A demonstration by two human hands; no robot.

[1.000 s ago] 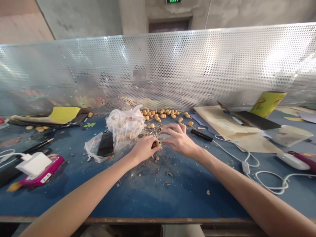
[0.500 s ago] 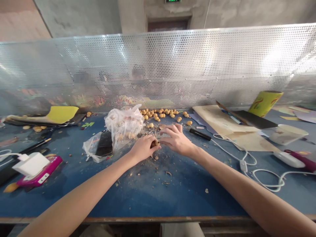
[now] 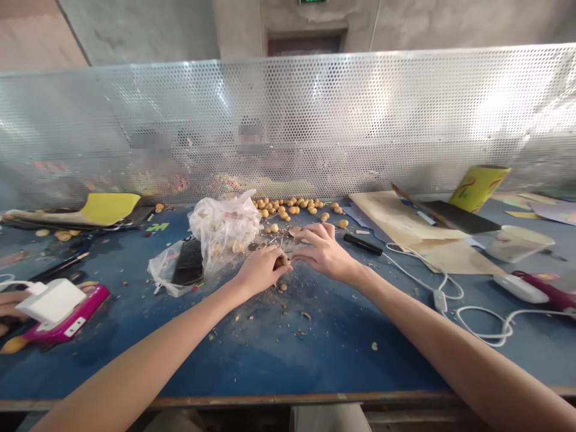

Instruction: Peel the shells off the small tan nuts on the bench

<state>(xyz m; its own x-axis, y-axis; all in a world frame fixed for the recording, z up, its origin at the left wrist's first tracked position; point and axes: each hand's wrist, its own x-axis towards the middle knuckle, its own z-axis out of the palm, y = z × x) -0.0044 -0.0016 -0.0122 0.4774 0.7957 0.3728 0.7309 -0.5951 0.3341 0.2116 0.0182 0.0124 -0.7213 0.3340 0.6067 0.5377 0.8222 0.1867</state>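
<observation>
My left hand (image 3: 261,271) is closed around a small brown gourd (image 3: 282,261), its end showing between thumb and fingers. Just to the right, my right hand (image 3: 326,255) has its fingers bent and apart, their tips close to that gourd; I see nothing held in them. A brownish oval piece (image 3: 294,231) lies behind the right fingertips. Crumbs and a small round bit (image 3: 283,287) are scattered on the blue table (image 3: 288,360) below my hands.
Several small gourds (image 3: 294,207) lie along the perforated metal screen (image 3: 315,126). A plastic bag (image 3: 222,225) and dark box (image 3: 188,264) are left; a black pen-like tool (image 3: 362,244) with cable, papers (image 3: 405,222) and cup (image 3: 519,243) right. Another person's hand (image 3: 11,306) is by the white charger (image 3: 53,303).
My right hand has shifted slightly away from the gourd, its fingers a little more bent. My left hand keeps its hold. Another person's hand has appeared at the far left. The view moved slightly.
</observation>
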